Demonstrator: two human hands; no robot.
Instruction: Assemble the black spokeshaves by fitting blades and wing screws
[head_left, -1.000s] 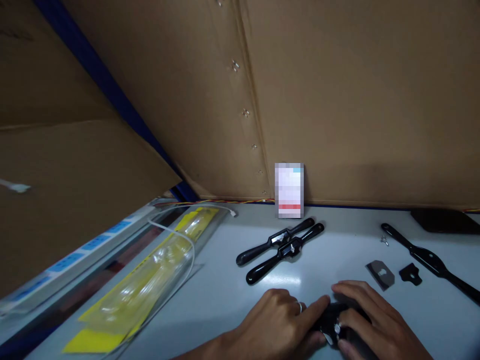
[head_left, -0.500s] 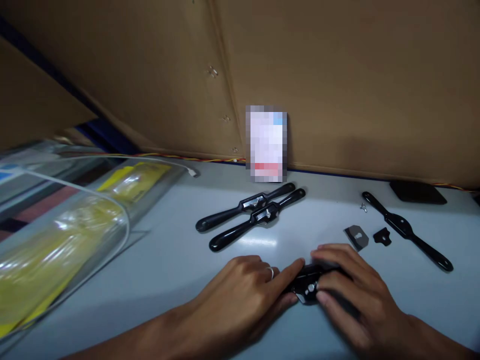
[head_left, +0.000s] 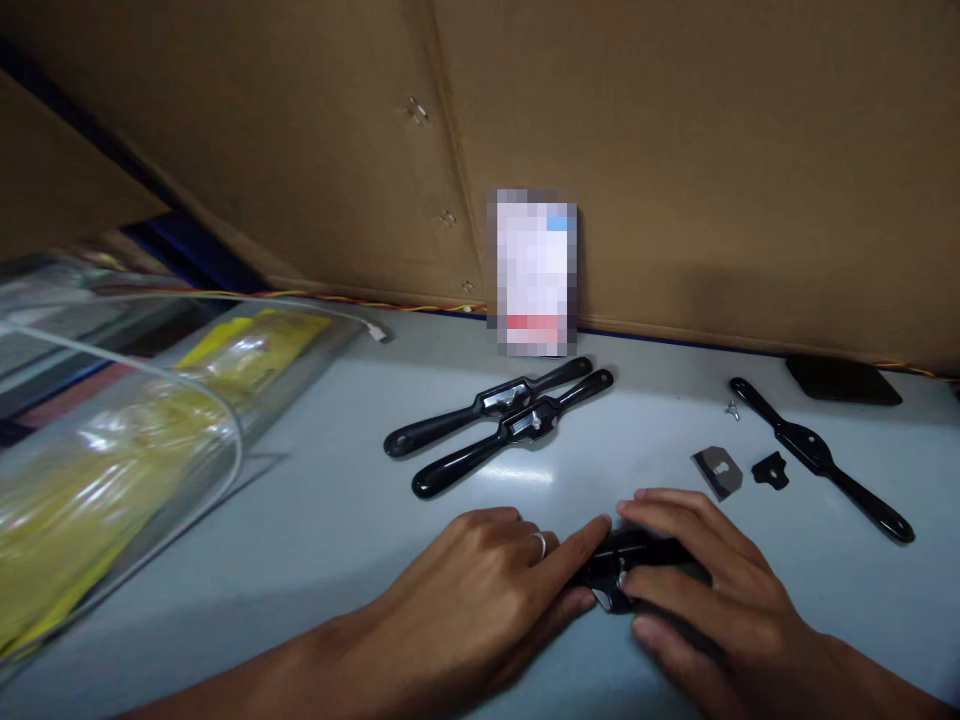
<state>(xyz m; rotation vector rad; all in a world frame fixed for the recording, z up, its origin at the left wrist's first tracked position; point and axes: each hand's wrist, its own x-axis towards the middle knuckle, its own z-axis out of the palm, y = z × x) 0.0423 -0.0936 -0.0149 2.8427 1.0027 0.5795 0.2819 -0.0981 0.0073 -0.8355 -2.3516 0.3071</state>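
Head view: at 6 o'clock on the pale table [head_left: 315, 520], both hands meet over a black spokeshave [head_left: 626, 565] lying flat. The left hand [head_left: 480, 590], with a ring on one finger, rests palm down, its forefinger and thumb pinching the tool's left end. The right hand [head_left: 697, 580] lies curled over the tool's right part, fingers pressed on its top, so most of that half is hidden.

At 12 o'clock from the hands, two more spokeshaves [head_left: 499, 425] lie side by side, touching, slanted up toward 2 o'clock. Behind them a blurred white card [head_left: 534, 272] leans on the cardboard wall [head_left: 675, 150].

At 2 o'clock lie a grey blade [head_left: 717, 471], a small black cap piece [head_left: 770, 470] just beside it, and a bare spokeshave body [head_left: 817, 455]. A tiny screw [head_left: 731, 409] sits near its far end.

At 9 o'clock, clear plastic packaging with yellow backing [head_left: 112, 470] lies along the table edge.
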